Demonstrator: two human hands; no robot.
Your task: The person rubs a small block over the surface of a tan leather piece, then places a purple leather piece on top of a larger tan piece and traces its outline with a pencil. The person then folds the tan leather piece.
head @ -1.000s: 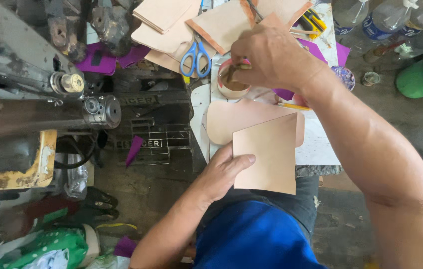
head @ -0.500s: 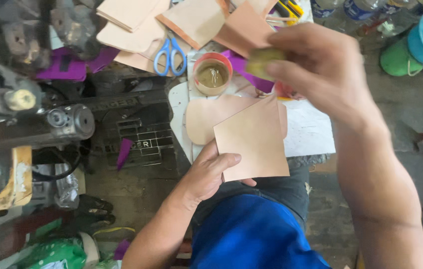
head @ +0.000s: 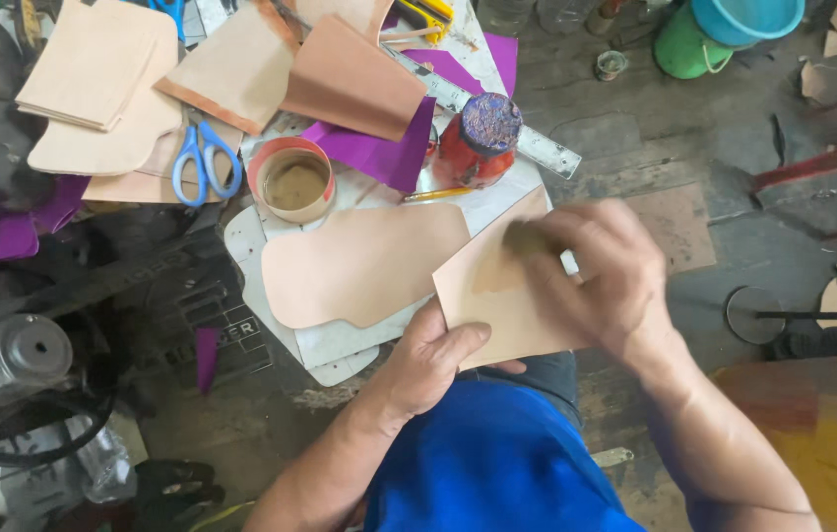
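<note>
Left hand [head: 428,360] pinches the tan leather piece [head: 497,305] at its lower-left corner, thumb on top, just above the lap. Right hand [head: 591,271] is closed on a small dark dauber [head: 527,239] — blurred — pressed to the piece's upper area. Best spread thin, even strokes outward from the fingertips, piece kept flat; glue pot [head: 293,180] sits up-left of the left hand.

Blue-handled scissors [head: 205,163] lie beside a round glue tin [head: 291,179].
</note>
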